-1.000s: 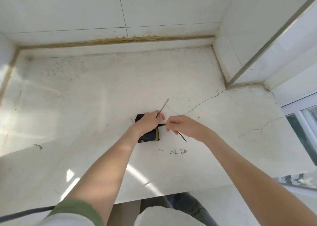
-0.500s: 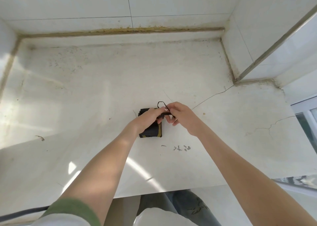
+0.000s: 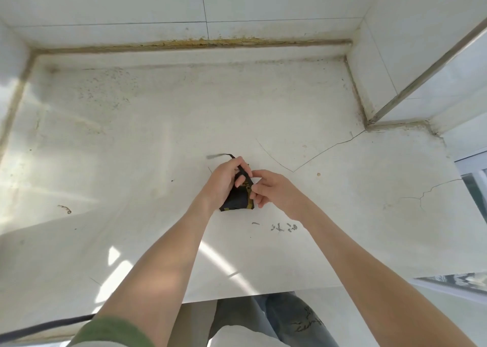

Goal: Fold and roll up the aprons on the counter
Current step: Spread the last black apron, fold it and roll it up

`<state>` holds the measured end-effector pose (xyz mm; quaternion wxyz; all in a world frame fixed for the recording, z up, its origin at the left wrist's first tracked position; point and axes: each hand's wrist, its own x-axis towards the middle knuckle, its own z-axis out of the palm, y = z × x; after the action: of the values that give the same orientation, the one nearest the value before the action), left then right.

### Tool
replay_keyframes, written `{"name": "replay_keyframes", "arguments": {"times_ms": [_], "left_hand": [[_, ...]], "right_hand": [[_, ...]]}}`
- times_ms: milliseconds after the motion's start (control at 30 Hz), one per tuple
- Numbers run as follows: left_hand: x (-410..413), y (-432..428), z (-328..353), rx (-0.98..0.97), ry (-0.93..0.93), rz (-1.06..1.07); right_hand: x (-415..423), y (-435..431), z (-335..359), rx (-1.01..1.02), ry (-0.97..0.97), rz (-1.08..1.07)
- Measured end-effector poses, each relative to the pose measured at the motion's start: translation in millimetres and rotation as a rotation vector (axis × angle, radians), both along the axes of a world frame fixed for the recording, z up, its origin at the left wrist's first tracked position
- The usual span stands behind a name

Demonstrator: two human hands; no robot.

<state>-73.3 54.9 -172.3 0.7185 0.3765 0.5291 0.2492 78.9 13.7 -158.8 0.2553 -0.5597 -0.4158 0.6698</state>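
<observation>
- Cracked surface point(image 3: 131, 149), with scribbled marks point(image 3: 283, 227) toward its front.
- The rolled apron point(image 3: 235, 202) lies mid-surface (half hidden by hands).
- The left hand point(image 3: 224, 180) curls round its strap point(image 3: 241, 169); the right hand point(image 3: 276, 192) pinches it between fingers.

Room leftward on counter point(image 3: 110, 162) — walls point(image 3: 263, 1) behind, right.

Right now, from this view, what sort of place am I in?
Probably a kitchen or utility corner: a white stone counter, cracked, set against white tiled walls with stained sealant along the joint, and a window frame at the right edge.
</observation>
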Motion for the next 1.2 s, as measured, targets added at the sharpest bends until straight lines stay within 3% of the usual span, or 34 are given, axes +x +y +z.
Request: {"name": "replay_keyframes", "arguments": {"times_ms": [233,333,400,467,600,667,867,967,1067,1200], "left_hand": [[3,-4,-8,0.065,-0.078,0.066],[5,-7,-14,0.097,-0.058,0.097],[4,-7,-16,0.098,-0.068,0.087],[3,-7,-14,0.100,-0.108,0.069],[2,-5,-15,0.116,-0.114,0.072],[2,-6,-17,0.119,-0.104,0.092],[3,-6,-16,0.179,-0.078,0.050],[4,-8,-16,0.212,-0.043,-0.015],[6,-12,-19,0.195,-0.136,0.097],[2,-8,-24,0.177,-0.077,0.199]], "right_hand": [[-20,15,-7,0.176,-0.616,0.118],[-26,18,-13,0.186,-0.751,0.122],[-31,19,-19,0.152,-0.741,0.092],[-32,18,-21,0.069,-0.593,-0.018],[-16,15,-12,-0.024,-0.052,-0.107],[-7,13,-13,-0.079,0.113,-0.197],[-15,15,-11,-0.057,0.087,-0.251],[-27,16,-7,-0.107,0.359,-0.513],[-29,15,-14,-0.140,0.633,-0.815],[-23,19,-22,-0.092,0.719,-0.916]]}}
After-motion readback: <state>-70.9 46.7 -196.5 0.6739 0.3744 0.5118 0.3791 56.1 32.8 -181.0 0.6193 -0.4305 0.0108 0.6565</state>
